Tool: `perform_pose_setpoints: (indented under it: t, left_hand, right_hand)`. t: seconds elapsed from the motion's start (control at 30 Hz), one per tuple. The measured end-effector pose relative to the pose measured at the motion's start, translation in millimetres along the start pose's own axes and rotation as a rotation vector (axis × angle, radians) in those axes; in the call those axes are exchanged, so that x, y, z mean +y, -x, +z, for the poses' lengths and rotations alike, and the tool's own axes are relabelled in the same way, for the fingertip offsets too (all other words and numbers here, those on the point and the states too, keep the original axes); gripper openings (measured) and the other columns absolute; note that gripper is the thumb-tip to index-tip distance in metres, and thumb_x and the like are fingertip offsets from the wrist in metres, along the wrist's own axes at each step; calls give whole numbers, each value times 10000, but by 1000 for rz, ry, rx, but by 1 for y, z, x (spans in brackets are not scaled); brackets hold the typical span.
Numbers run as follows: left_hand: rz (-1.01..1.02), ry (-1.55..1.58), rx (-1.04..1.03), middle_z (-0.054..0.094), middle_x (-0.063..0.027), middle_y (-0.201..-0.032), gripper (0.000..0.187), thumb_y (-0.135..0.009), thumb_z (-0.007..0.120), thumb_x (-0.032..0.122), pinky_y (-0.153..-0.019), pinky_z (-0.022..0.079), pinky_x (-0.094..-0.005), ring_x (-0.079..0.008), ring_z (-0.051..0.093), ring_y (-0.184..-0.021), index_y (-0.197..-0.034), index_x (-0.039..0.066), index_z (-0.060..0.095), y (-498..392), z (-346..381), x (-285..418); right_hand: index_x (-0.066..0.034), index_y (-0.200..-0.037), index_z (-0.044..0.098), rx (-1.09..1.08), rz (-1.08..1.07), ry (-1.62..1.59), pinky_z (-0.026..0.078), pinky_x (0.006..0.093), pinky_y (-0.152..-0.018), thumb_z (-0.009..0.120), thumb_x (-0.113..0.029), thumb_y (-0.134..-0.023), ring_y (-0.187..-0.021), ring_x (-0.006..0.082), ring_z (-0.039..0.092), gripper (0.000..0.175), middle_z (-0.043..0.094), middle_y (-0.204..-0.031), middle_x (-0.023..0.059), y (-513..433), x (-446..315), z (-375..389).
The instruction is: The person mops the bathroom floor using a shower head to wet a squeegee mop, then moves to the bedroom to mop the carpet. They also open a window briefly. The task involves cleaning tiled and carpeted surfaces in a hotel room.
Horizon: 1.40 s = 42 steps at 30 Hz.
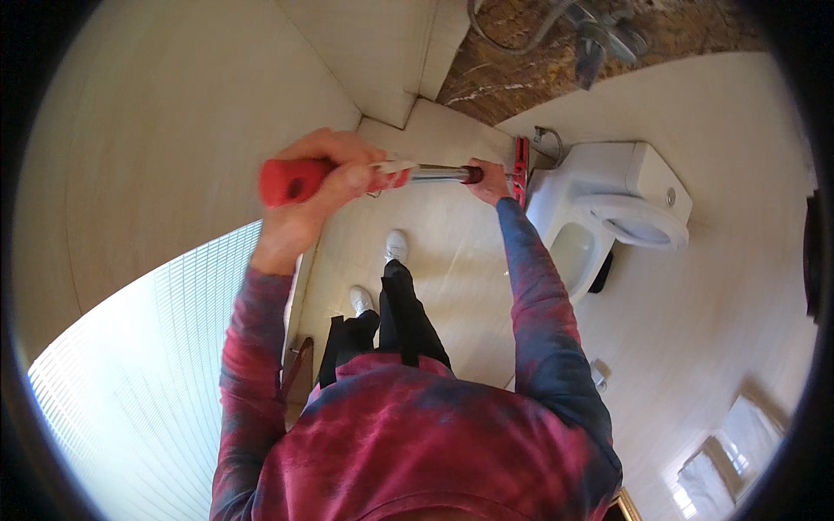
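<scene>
My left hand (335,159) is wrapped around the red end grip of a long-handled mop (438,174), close to the camera. Farther down the metal pole, my right hand (490,183) grasps a dark red collar. Beyond that hand shows the narrow red head (520,170) of the tool, beside the toilet (576,244). The pole runs nearly level across the picture from left to right. What lies under the head cannot be made out.
Beige tiled floor (449,286) surrounds my white shoes (396,246). The toilet's lid stands raised on the right. A metal faucet (593,49) with a hose is on the brown marble at the top. A bright, ribbed window pane (150,365) fills the lower left.
</scene>
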<state>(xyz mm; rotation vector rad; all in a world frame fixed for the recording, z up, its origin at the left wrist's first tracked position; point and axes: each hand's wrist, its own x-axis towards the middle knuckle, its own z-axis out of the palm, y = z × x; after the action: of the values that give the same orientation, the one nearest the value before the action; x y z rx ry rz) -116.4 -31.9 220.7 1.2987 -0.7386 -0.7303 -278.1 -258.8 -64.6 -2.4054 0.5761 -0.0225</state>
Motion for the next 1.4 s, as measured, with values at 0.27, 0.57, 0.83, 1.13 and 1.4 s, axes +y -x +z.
perform_pose_setpoints:
  t: [0.27,0.57,0.83,1.13,1.4]
  left_hand:
    - [-31,24,354,540,-65,-746,97,-842,496,91,-767,419,-305,-160,513,-736,-772,25,510,27,-40,-16]
    - [24,-55,534,413,-34,-647,152,-871,462,129,-823,379,-363,-191,495,-779,-733,75,424,95,-70,20]
    - [-115,-82,778,392,-21,-619,216,-864,479,107,-858,369,-401,-168,437,-707,-671,76,388,163,-44,40]
    - [87,373,227,628,-115,-779,316,-644,683,349,-950,312,-433,-293,557,-862,-698,42,630,235,-39,35]
    - [-310,416,104,186,-160,-1360,183,-732,578,221,-981,254,-459,-323,303,-1216,-778,47,613,268,-11,-21]
  right_hand:
    - [-119,-775,584,-256,-152,124,440,383,-619,622,-350,-671,-714,296,578,256,595,-720,107,-38,-23,39]
    - [-127,-744,583,-418,-350,37,452,419,-602,574,-267,-606,-676,326,584,196,602,-689,114,-71,-88,86]
    - [-95,-745,559,-494,-453,-195,449,391,-605,596,-156,-637,-708,320,577,129,593,-691,116,-42,-117,110]
    - [-155,-648,514,-682,-639,116,331,353,-699,578,-106,-614,-725,232,557,88,560,-650,32,-5,-139,60]
    - [-171,-680,552,-699,-642,309,341,381,-733,598,-99,-600,-812,221,561,117,583,-729,34,-7,-86,72]
